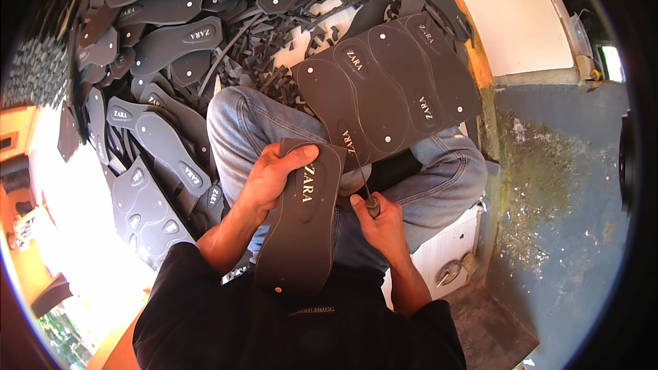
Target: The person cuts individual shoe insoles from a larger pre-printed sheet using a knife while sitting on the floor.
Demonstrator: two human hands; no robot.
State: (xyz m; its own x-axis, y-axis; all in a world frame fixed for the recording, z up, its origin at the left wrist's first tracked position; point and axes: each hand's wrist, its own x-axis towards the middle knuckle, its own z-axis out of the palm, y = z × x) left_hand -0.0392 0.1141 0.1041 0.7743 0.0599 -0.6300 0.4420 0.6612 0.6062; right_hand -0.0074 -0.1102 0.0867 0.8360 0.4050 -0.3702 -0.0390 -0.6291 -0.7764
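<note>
My left hand (269, 179) grips a dark grey sandal sole (293, 240) by its far end, the thumb lying on top and the fingers mostly hidden beneath. Light lettering and a raised oval mark the sole, which hangs down in front of my black shirt. In my right hand (384, 227) is a thin-bladed knife (372, 204), its handle held between thumb and curled fingers. The narrow blade points away from me, close to the sole's right edge; contact I cannot tell. Across my knees lies a dark sheet (399, 89) with several sole outlines pressed into it.
Loose soles (164, 10) are heaped at the far left and beside my left knee. Thin dark offcuts (264, 44) cover the floor ahead. Another outlined sheet (147, 209) rests at the left. A stained blue-grey wall (548, 185) stands close on the right.
</note>
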